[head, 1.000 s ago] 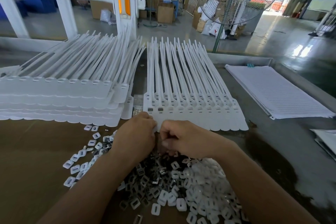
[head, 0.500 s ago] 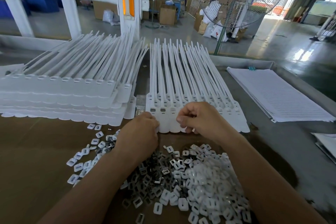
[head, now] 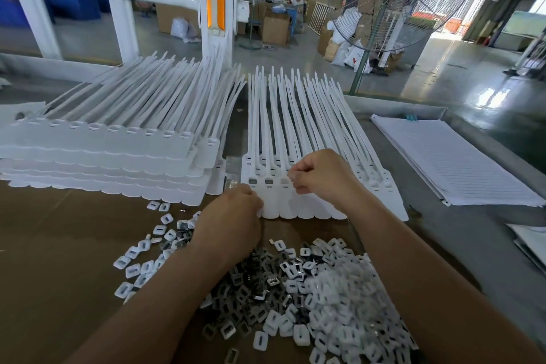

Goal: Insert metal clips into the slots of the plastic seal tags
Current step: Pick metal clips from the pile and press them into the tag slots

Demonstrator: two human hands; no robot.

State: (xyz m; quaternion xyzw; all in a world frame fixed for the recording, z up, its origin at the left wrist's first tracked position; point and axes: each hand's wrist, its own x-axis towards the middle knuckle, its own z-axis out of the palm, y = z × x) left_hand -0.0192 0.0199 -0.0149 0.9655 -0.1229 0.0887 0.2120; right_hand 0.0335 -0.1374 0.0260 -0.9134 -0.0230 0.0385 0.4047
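A strip of white plastic seal tags lies flat in the middle, straps pointing away from me. Two slots at its left end show grey metal clips. My right hand hovers over the tag heads and pinches a small metal clip at a slot near the filled ones. My left hand rests with curled fingers against the strip's front left edge; what its fingers hold is hidden. A pile of metal clips mixed with white plastic pieces lies in front of me.
A tall stack of white seal tag strips sits at the left on brown cardboard. A stack of lined paper sheets lies at the right. Beyond the table stand a white railing and a large fan.
My right hand rose from the clip pile to the tag heads, carrying a clip. My left hand stayed at the strip's front left edge.
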